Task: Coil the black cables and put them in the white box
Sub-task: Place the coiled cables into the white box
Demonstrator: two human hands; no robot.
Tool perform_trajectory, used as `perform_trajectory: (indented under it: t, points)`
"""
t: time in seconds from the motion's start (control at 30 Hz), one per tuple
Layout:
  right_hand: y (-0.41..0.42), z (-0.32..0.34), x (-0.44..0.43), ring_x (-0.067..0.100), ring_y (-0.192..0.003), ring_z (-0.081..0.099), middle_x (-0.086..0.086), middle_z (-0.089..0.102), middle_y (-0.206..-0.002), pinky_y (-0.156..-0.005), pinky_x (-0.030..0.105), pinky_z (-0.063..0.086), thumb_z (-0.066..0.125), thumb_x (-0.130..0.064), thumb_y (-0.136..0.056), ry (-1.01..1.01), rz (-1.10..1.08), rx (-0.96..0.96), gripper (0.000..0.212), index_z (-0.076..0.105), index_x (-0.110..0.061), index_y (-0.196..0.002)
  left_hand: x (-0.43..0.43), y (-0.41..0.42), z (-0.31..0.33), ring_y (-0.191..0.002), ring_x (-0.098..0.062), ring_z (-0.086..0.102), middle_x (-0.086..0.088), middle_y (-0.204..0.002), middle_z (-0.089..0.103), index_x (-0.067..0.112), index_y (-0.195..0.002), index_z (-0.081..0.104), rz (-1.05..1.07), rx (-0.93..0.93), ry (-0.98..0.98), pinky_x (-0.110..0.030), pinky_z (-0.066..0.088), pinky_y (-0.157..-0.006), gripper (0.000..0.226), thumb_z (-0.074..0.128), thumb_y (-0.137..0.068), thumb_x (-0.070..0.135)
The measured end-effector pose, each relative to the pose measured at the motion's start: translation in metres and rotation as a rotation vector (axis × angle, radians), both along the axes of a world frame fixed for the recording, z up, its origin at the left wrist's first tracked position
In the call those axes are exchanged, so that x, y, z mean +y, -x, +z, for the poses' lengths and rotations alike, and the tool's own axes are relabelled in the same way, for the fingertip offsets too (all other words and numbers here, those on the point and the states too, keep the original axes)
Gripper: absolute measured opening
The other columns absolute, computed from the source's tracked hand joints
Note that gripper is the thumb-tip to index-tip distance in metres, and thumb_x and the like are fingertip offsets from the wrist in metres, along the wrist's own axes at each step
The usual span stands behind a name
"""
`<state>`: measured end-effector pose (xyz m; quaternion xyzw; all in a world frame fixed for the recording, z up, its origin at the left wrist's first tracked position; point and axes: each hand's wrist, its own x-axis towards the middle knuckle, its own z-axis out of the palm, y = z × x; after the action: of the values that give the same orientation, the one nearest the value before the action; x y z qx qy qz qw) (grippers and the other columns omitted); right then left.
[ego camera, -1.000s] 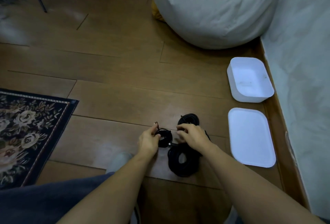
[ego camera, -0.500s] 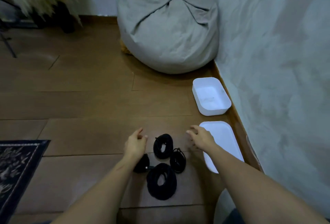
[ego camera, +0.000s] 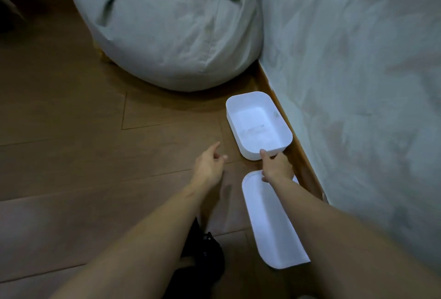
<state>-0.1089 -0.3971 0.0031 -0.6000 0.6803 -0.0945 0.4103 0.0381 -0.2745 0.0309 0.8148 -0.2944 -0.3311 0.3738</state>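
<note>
I am pinching the near rim of the white box point(ego camera: 256, 124) with my right hand point(ego camera: 278, 167). My left hand point(ego camera: 208, 166) is hovering loose and empty just left of the box. I am judging a low, level slide best, toward the black cables point(ego camera: 205, 251) well off the box's near side. The wall point(ego camera: 358, 84) is crowding the box's right, and the floor point(ego camera: 119, 167) is lying open to its left.

wooden floor point(ego camera: 71, 155) | on it: white box point(ego camera: 248, 103), white lid point(ego camera: 269, 227), black cables point(ego camera: 210, 251), grey beanbag point(ego camera: 167, 36)
</note>
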Motion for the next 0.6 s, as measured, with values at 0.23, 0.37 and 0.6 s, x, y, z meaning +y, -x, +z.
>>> perform_trajectory:
  t: [0.23, 0.37, 0.6]
  points:
    - [-0.015, -0.033, -0.033, 0.031, -0.091, 0.071, 0.000, 0.068, -0.115, -0.084, 0.049, 0.060, 0.059, -0.058, -0.081, 0.042, -0.118, -0.132, 0.062, 0.048, -0.030, -0.136, -0.085, 0.028, -0.036, -0.136, -0.026, 0.052, 0.001, -0.149, 0.054, 0.032, -0.158, 0.029, -0.069, 0.132, 0.056, -0.046, 0.051, -0.107, 0.065, 0.060, -0.102, 0.022]
    - [-0.025, -0.029, -0.043, 0.026, -0.074, 0.072, 0.002, 0.070, -0.102, -0.066, 0.041, 0.064, 0.066, -0.023, -0.081, -0.082, -0.249, -0.320, 0.049, 0.056, -0.028, -0.129, -0.083, 0.021, -0.047, -0.131, -0.024, 0.056, 0.002, -0.145, 0.057, 0.038, -0.155, 0.032, -0.055, 0.157, 0.094, -0.048, 0.054, -0.103, 0.065, 0.061, -0.101, 0.019]
    - [-0.034, 0.013, -0.016, 0.028, -0.065, 0.073, 0.001, 0.069, -0.091, -0.067, 0.041, 0.064, 0.057, -0.014, -0.087, -0.047, 0.067, -0.203, 0.039, 0.059, -0.022, -0.125, -0.018, -0.048, -0.025, -0.146, -0.029, 0.036, -0.006, -0.161, 0.031, 0.028, -0.163, 0.005, 0.260, 0.001, 0.109, -0.052, 0.036, -0.117, 0.102, 0.077, -0.090, 0.028]
